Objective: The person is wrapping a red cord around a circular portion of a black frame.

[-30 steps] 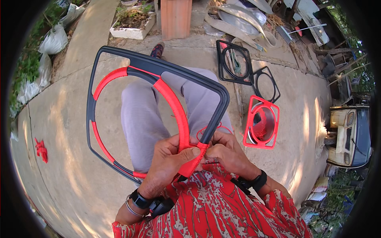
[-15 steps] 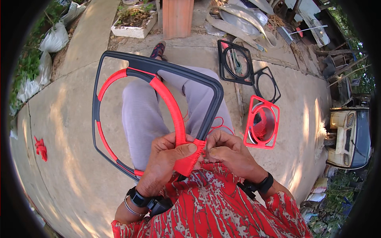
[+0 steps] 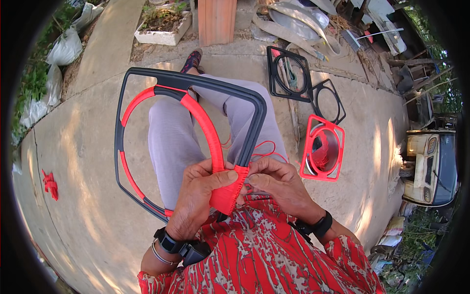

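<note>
A black square frame with an inner ring partly wrapped in red cord rests upright on my lap. My left hand grips the red-wrapped lower corner of the frame, thumb on top. My right hand pinches the same wrapped corner from the right, fingers closed on the red cord. A loose loop of red cord trails over my right thigh beside that hand.
A red frame holding a spool of red cord lies on the concrete to my right. Two bare black frames lie beyond it. A red scrap lies at left. A brick pillar and planter box stand ahead.
The frame has tilted slightly and sits a little higher on my lap. Both hands stay at the wrapped corner, with fingers shifting on the red cord.
</note>
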The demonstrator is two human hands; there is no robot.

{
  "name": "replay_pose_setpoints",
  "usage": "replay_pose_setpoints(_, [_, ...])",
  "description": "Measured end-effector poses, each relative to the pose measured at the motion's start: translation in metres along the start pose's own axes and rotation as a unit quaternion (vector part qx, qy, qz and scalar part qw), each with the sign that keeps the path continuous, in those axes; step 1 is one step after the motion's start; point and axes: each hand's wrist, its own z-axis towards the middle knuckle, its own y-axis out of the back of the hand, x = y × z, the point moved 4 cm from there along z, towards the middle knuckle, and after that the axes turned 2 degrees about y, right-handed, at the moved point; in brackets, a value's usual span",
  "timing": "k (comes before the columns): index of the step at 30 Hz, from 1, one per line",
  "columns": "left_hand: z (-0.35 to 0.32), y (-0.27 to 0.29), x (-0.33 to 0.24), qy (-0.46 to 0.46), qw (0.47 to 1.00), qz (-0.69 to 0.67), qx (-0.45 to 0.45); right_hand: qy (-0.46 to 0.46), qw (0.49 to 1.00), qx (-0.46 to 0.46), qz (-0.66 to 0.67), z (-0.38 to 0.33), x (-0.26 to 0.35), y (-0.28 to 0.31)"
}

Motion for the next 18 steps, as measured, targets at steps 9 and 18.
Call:
replay_pose_setpoints(9, [0.001, -0.0016, 0.0011, -0.018, 1.0, 0.022, -0.014, -0.021, 0.999, -0.047, 0.013, 0.0024, -0.0027, 0.0018])
replay_pose_setpoints(18, [0.0008, 0.0001, -0.0033, -0.022, 1.0, -0.002, -0.014, -0.02, 0.996, -0.072, -0.05, -0.0003, 0.0043, -0.0005])
